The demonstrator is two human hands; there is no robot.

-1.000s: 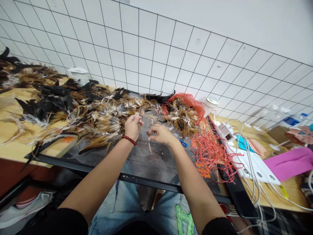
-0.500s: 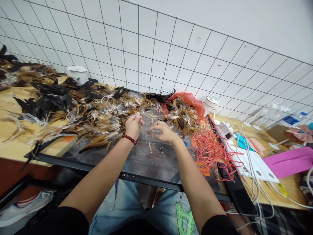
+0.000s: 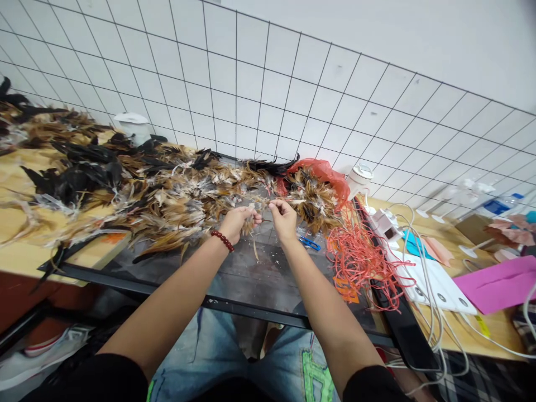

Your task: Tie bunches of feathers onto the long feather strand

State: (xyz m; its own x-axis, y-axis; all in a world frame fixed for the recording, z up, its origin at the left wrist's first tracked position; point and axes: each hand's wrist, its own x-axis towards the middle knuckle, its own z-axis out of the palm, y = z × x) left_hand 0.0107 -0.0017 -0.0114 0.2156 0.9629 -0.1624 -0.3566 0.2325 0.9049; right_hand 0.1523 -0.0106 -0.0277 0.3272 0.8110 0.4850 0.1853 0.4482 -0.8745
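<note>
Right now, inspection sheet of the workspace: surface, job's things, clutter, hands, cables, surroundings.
Surface: dark panel on wooden table.
Job's things: brown and black feathers, heaped at left and along the back.
Clutter: red strings, blue tool and red plastic bag, right of centre.
Hands: left hand and right hand apart, both pinched; what they hold is too small to tell.
Cables: white cables looping over a white sheet at right.
Surroundings: black wire grid along white wall.

Two hands (image 3: 237, 223), one bracelet (image 3: 223, 240), one blue tool (image 3: 310, 242)
</note>
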